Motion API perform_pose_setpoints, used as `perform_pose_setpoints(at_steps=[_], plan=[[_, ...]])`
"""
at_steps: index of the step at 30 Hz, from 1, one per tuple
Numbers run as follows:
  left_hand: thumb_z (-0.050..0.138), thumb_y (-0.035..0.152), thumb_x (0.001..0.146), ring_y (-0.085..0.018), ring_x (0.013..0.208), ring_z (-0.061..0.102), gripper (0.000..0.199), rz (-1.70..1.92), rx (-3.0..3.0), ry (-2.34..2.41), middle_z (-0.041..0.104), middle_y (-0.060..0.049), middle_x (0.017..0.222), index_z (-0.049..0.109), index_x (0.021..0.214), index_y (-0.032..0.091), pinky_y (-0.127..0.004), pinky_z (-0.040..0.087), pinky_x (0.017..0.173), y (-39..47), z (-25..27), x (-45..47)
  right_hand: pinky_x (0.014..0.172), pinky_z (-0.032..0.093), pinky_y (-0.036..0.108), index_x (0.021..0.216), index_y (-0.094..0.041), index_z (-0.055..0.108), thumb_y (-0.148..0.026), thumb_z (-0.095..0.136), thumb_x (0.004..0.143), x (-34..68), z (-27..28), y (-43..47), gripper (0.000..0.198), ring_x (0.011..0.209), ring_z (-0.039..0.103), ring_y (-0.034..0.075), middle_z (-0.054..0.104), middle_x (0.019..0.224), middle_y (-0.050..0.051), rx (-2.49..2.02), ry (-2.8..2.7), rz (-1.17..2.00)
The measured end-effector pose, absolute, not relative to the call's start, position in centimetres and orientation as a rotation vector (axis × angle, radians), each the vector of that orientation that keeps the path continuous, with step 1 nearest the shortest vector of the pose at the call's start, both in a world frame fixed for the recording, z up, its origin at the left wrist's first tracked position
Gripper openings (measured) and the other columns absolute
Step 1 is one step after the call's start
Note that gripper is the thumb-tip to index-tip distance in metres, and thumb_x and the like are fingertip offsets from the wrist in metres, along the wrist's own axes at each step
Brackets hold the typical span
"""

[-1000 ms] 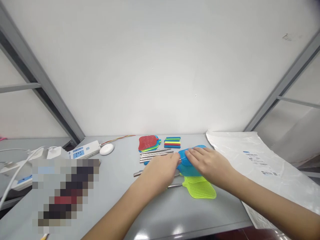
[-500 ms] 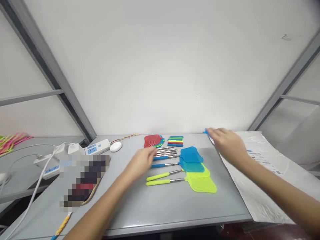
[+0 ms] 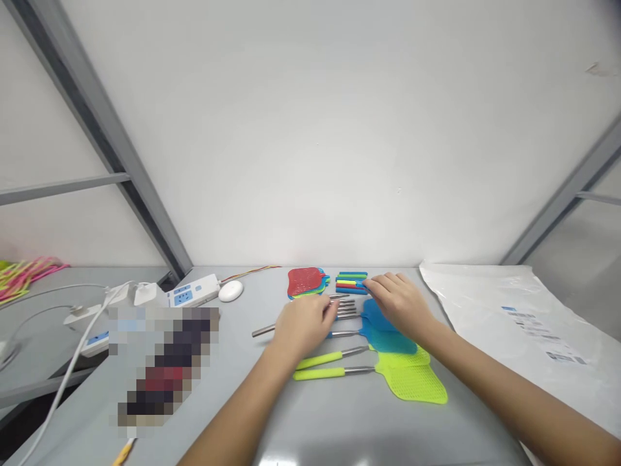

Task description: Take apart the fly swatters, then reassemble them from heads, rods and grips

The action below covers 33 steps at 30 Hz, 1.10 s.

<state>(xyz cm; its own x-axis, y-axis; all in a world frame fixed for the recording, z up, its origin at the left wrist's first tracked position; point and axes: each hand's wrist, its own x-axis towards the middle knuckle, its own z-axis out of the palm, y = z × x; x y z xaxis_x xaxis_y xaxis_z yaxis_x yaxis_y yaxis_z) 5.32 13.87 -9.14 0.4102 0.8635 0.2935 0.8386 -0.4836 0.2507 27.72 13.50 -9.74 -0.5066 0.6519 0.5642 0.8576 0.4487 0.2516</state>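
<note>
My left hand (image 3: 306, 327) is closed around a metal rod (image 3: 263, 331), whose bare end sticks out to the left. My right hand (image 3: 402, 303) pinches a small blue plastic piece (image 3: 365, 285), mostly hidden by the fingers. Below the hands lie blue fly swatters (image 3: 388, 333) and yellow-green fly swatters (image 3: 412, 377) with metal shafts. Several loose metal rods (image 3: 347, 304) lie partly behind my left hand. Beyond them sit a stack of loose swatter heads (image 3: 305, 282), red on top, and a row of coloured grip sleeves (image 3: 352, 276).
A white plastic bag (image 3: 485, 323) covers the table's right side. At the left are power strips (image 3: 194, 291) with cables, a white oval object (image 3: 231, 290) and a blurred-out item (image 3: 169, 362). A white wall (image 3: 310, 129) rises behind the table.
My right hand has come left from the bag's edge to the grip sleeves, bringing the blue piece. My left hand has moved right, and a metal rod now shows in it. The view has shifted slightly.
</note>
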Motion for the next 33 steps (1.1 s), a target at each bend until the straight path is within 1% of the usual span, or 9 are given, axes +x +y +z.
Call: perform_pose_setpoints(at_steps=[5,8,11,13,18,22,26,30,33], plan=[[0.039,0.038,0.088,-0.017,0.057,0.058,0.034,0.563,2.622,1.579,0.063,-0.003,0.064,0.062,0.069,0.02,-0.026,0.024,0.048,12.4,-10.6,5.7,0.086,0.037,0.038,0.106,-0.025,0.063,-0.014,0.042,0.092,23.8,-9.8,17.4,0.027,0.1,0.05,0.022,0.061,0.108,0.006,-1.061,-2.222,-0.418],[0.043,0.037,0.084,-0.017,0.055,0.058,0.031,0.614,2.626,1.517,0.064,-0.003,0.063,0.065,0.07,0.021,-0.026,0.024,0.047,11.8,-11.4,5.9,0.085,0.039,0.041,0.094,-0.029,0.069,-0.013,0.048,0.088,21.3,-9.9,19.9,0.027,0.096,0.046,0.023,0.053,0.1,0.006,-1.031,-2.098,-0.329],[0.045,0.038,0.082,-0.018,0.054,0.058,0.028,0.643,2.638,1.488,0.065,-0.003,0.064,0.065,0.073,0.021,-0.026,0.025,0.045,11.9,-12.2,6.0,0.078,0.044,0.037,0.09,-0.026,0.069,-0.01,0.047,0.084,19.6,-10.3,22.4,0.027,0.088,0.047,0.02,0.046,0.091,0.005,-0.964,-2.091,-0.145],[0.047,0.039,0.081,-0.019,0.054,0.059,0.027,0.666,2.626,1.488,0.064,-0.003,0.063,0.065,0.074,0.021,-0.027,0.027,0.045,12.1,-12.7,6.1,0.077,0.046,0.036,0.089,-0.022,0.065,-0.007,0.045,0.081,18.8,-10.9,23.9,0.026,0.087,0.05,0.019,0.049,0.091,0.005,-0.893,-2.145,-0.003],[0.046,0.04,0.082,-0.02,0.056,0.06,0.027,0.741,2.564,1.506,0.064,-0.004,0.064,0.062,0.073,0.02,-0.029,0.031,0.045,12.8,-13.5,6.0,0.086,0.047,0.04,0.09,-0.021,0.053,-0.003,0.04,0.075,18.5,-12.6,26.7,0.027,0.1,0.057,0.02,0.06,0.107,0.008,-0.779,-2.253,0.29],[0.045,0.041,0.083,-0.021,0.055,0.06,0.028,0.749,2.571,1.507,0.064,-0.004,0.064,0.061,0.073,0.021,-0.029,0.033,0.044,12.8,-13.8,6.1,0.094,0.044,0.044,0.089,-0.022,0.044,0.001,0.033,0.071,19.0,-13.7,28.0,0.032,0.12,0.052,0.02,0.061,0.119,0.009,-0.817,-2.305,0.503],[0.044,0.04,0.083,-0.021,0.054,0.06,0.028,0.781,2.594,1.481,0.063,-0.004,0.063,0.061,0.073,0.021,-0.03,0.033,0.043,12.7,-14.0,6.4,0.098,0.042,0.044,0.089,-0.023,0.041,0.002,0.03,0.072,19.6,-14.3,29.0,0.032,0.129,0.043,0.019,0.057,0.128,0.009,-0.859,-2.383,0.525],[0.045,0.039,0.083,-0.02,0.053,0.06,0.027,0.806,2.6,1.453,0.063,-0.005,0.062,0.061,0.072,0.02,-0.029,0.033,0.043,12.6,-13.9,6.6,0.099,0.041,0.045,0.092,-0.022,0.046,0.0,0.032,0.077,20.0,-14.3,29.4,0.03,0.133,0.037,0.02,0.052,0.133,0.01,-0.867,-2.508,0.484],[0.045,0.039,0.082,-0.02,0.053,0.059,0.026,0.841,2.609,1.439,0.062,-0.005,0.062,0.061,0.072,0.02,-0.029,0.033,0.044,12.6,-13.8,6.5,0.102,0.038,0.045,0.093,-0.02,0.05,0.004,0.032,0.074,20.3,-13.7,29.0,0.035,0.135,0.034,0.021,0.05,0.135,0.01,-0.843,-2.642,0.395]])
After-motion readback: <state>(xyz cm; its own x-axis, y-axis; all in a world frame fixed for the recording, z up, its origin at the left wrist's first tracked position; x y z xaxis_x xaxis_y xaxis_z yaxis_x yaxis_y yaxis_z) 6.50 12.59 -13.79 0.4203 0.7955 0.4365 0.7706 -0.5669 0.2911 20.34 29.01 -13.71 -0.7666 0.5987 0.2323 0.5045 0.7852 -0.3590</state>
